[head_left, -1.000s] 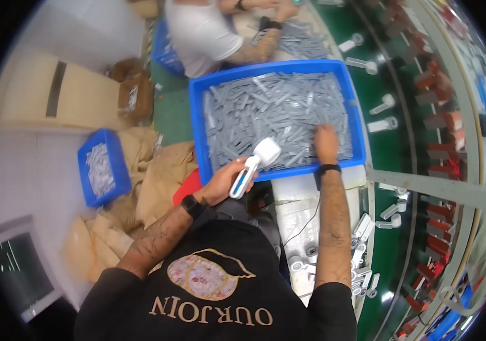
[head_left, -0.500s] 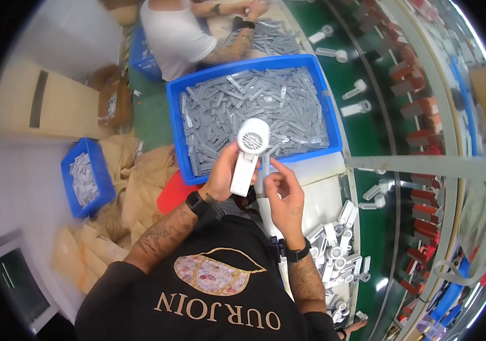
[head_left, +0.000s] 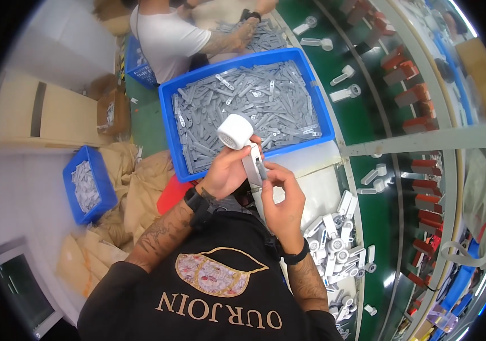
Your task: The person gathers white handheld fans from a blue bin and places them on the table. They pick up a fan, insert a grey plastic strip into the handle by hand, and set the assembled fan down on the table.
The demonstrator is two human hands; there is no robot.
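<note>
A white handheld fan [head_left: 235, 132] is in my left hand [head_left: 226, 172], whose fingers wrap round its handle below the round head. The fan is tilted, with its handle's side slot facing right. Between the thumb and fingers of my right hand [head_left: 284, 200] is a slim grey plastic strip [head_left: 262, 170], touching the handle at the slot. Whether it is seated in the slot cannot be made out. Just beyond my hands stands a large blue bin [head_left: 168, 116] filled with grey strips [head_left: 243, 99].
White fans [head_left: 336, 250] lie heaped on the white table at my right. Past them runs a green conveyor [head_left: 382, 227] carrying several fans, with a metal bar [head_left: 424, 142] crossing over it. A co-worker [head_left: 166, 42] works beyond the bin. A smaller blue bin [head_left: 108, 190] stands left.
My left hand has turned the fan, so its grille faces left and the handle's side faces my right hand. The grey strip has moved from beside the fan onto its handle.
</note>
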